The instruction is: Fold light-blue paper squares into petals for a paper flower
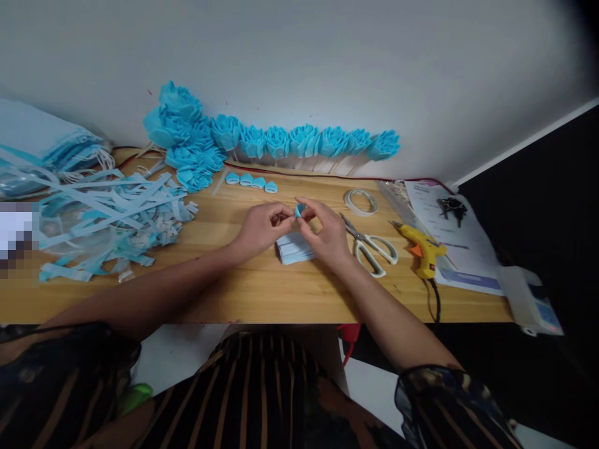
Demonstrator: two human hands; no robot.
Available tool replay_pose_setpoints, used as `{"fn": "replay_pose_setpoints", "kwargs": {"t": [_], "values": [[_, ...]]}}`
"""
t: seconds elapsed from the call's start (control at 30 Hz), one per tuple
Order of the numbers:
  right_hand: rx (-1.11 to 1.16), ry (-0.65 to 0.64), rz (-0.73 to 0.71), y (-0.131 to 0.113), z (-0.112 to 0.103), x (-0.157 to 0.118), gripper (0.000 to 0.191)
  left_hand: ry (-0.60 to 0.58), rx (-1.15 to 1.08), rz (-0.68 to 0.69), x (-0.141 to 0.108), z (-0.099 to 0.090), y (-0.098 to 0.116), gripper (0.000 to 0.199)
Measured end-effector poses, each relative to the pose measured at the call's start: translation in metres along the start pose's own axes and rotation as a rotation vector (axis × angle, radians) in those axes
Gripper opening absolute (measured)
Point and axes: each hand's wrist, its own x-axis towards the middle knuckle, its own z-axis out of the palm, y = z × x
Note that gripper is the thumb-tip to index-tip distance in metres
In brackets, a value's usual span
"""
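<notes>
My left hand (pixel 262 226) and my right hand (pixel 328 236) meet over the middle of the table, both with pinched fingers. Between their fingertips is a small blue folded petal (pixel 298 210), partly covered by the fingers. Beneath my right hand lies a stack of pale blue fabric pieces (pixel 292 252), its right part hidden. Several finished folded petals (pixel 253 181) sit in a short row behind my left hand. Scissors with white handles (pixel 362 240) lie with blades open just right of my right hand.
Several blue fabric flowers (pixel 304 141) on sticks lean along the wall. Cut strips (pixel 126 212) heap up at left, near packed face masks (pixel 51 140). At right are a tape roll (pixel 360 202), a yellow glue gun (pixel 423 246) with a cord, papers (pixel 461 249) and keys (pixel 452 209).
</notes>
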Motion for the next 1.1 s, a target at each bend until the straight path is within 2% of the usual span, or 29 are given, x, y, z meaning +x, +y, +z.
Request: {"fn": "replay_pose_setpoints", "kwargs": {"t": [0.13,0.3,0.43,0.53,0.6,0.7,0.77,0.83,0.93,0.97,1.03,1.1], "values": [[0.026,0.001,0.032,-0.001,0.000,0.000,0.041,0.011,-0.008,-0.015,0.001,0.001,-0.001,0.011],[0.149,0.022,0.221,0.002,0.000,0.003,0.043,0.041,-0.015,-0.053,0.006,-0.003,-0.001,0.011],[0.355,0.082,0.438,0.017,0.000,0.008,0.048,0.096,0.003,-0.099,0.012,-0.016,0.000,0.013],[0.500,0.120,0.532,0.028,-0.001,0.012,0.050,0.164,0.002,-0.093,0.026,-0.033,0.005,0.013],[0.579,0.132,0.557,0.032,-0.003,0.014,0.047,0.241,0.006,-0.100,0.038,-0.050,0.013,0.012],[0.623,0.148,0.584,0.035,-0.003,0.015,0.042,0.274,0.135,-0.132,0.049,-0.088,0.029,0.009],[0.629,0.180,0.585,0.037,-0.001,0.015,0.039,0.293,0.268,-0.157,0.043,-0.120,0.038,0.009],[0.663,0.177,0.573,0.037,0.000,0.015,0.038,0.273,0.462,-0.157,0.027,-0.150,0.042,0.014],[0.708,0.154,0.564,0.034,0.000,0.014,0.035,0.224,0.663,-0.223,-0.004,-0.189,0.033,0.019],[0.717,0.153,0.566,0.033,0.000,0.014,0.033,0.160,0.713,-0.268,-0.012,-0.199,0.026,0.021],[0.733,0.158,0.576,0.030,-0.001,0.013,0.031,0.075,0.768,-0.310,-0.025,-0.216,0.010,0.031],[0.738,0.160,0.586,0.028,-0.001,0.013,0.030,0.079,0.748,-0.322,-0.032,-0.228,-0.006,0.039]]}}
